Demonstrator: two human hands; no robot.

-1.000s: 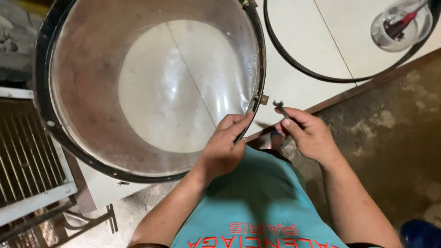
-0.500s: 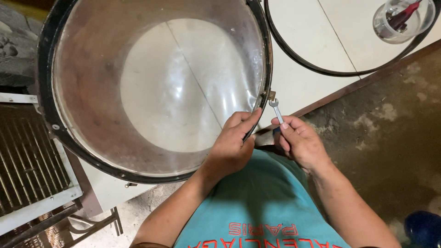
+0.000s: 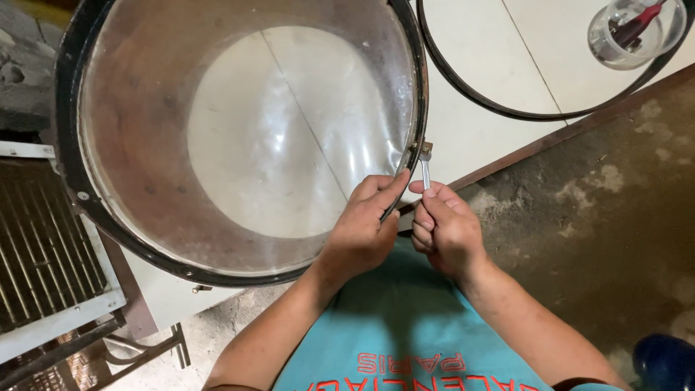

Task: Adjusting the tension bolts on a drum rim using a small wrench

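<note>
Left hand point(image 3: 362, 232), fingers curled, grips the near-right rim of the drum point(image 3: 246, 137) lying on the white table point(image 3: 470, 123); right hand point(image 3: 445, 228) pinches a small wrench point(image 3: 425, 168) upright on a rim lug.

We see warm, fairly dim indoor light from above. Pale glare smears across the clear drumhead point(image 3: 268, 137), washing out its middle. The white surface point(image 3: 478, 80) reads brightest, while the floor point(image 3: 615, 239) and left edge sink into shadow. Focus stays sharp centrally, and edges bow slightly.
</note>
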